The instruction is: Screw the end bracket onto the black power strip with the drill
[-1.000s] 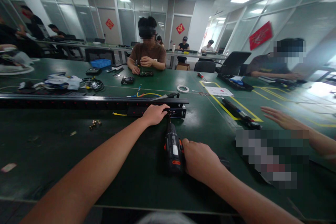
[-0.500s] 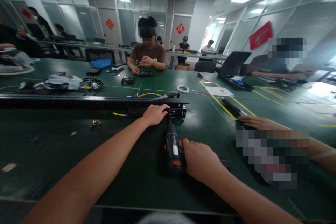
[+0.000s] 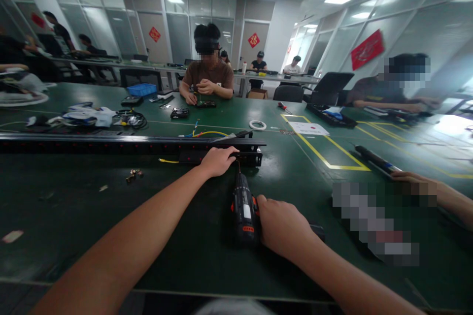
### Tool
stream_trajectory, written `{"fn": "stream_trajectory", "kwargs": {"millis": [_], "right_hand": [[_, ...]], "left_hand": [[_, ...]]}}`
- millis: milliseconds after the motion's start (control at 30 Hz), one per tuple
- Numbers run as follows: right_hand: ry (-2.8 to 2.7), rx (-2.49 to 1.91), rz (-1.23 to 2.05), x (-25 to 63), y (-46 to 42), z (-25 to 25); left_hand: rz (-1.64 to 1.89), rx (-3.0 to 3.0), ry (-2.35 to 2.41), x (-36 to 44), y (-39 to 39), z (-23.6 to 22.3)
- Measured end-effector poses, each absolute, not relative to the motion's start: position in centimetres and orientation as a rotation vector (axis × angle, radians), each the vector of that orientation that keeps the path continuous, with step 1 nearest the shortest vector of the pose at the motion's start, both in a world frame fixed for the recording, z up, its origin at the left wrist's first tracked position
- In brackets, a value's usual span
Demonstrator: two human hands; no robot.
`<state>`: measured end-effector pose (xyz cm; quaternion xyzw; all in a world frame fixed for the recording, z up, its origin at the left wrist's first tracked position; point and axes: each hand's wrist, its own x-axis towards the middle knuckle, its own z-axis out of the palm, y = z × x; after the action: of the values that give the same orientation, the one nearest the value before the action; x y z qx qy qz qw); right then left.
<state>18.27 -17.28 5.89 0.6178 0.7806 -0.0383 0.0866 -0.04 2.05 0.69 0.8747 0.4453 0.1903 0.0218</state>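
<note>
My right hand (image 3: 283, 221) is wrapped around the handle of a black and orange cordless drill (image 3: 243, 206), which lies on its side with its bit pointing away from me. The bit's tip meets the near side of a long black metal rail (image 3: 121, 143), close to its right end. On that end rests my left hand (image 3: 218, 161), its fingers closed over the edge beside the bit. Whether a screw sits at the tip is hidden by the fingers. A yellow wire (image 3: 169, 160) sticks out of the rail left of this hand.
Brass-coloured screws (image 3: 133, 174) lie in a small pile left of the drill. Behind the rail are a white tape roll (image 3: 257, 125) and bundled cables (image 3: 130, 119). A co-worker's hand (image 3: 416, 179) at the right touches a black stick-like tool (image 3: 373, 158). Another person (image 3: 207, 76) sits opposite.
The co-worker's hand at the right has moved further right with the black stick-like tool, off the yellow tape outline. My two hands, the drill and the rail look unmoved.
</note>
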Motion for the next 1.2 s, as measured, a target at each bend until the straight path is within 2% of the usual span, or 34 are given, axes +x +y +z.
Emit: {"fn": "stream_trajectory", "kwargs": {"millis": [1200], "right_hand": [[2.316,1.813,-0.153,18.18,-17.22,6.17]], "left_hand": [[0.577,2.706,1.371,-0.06,2.04,0.78]]}}
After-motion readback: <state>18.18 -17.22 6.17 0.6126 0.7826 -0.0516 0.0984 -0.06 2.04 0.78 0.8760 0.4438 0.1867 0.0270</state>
